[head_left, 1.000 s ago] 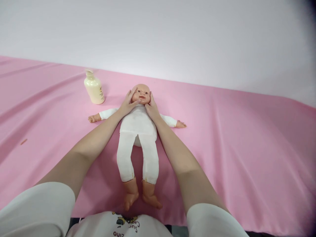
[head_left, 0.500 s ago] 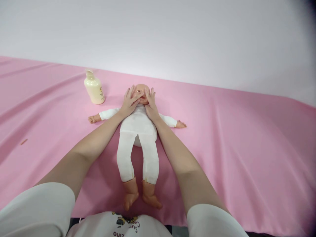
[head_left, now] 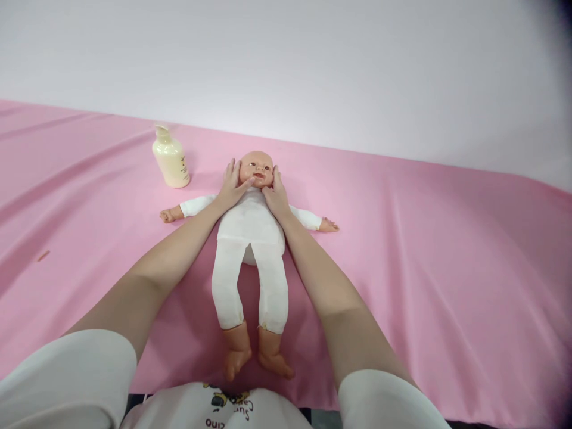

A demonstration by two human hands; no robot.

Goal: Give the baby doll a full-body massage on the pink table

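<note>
A baby doll (head_left: 251,217) in a white body suit lies on its back on a pink cloth, its head away from me and its bare feet towards me. My left hand (head_left: 233,187) rests along the left side of the doll's head, fingers stretched out and thumb by the chin. Against the right side of the head lies my right hand (head_left: 276,192), fingers extended, thumb near the jaw. Both palms touch the cheeks, and the doll's face shows between them. Its arms stretch out to either side beyond my wrists.
A cream-coloured pump bottle (head_left: 171,159) stands on the pink cloth (head_left: 429,256), left of the doll's head. A small brownish sliver (head_left: 43,256) lies at the far left. Behind the cloth is a white wall (head_left: 286,65).
My fingers and thumbs have slid outward from the middle of the doll's face to the sides of its head, uncovering eyes, nose and mouth. The doll's body and the bottle stay in place.
</note>
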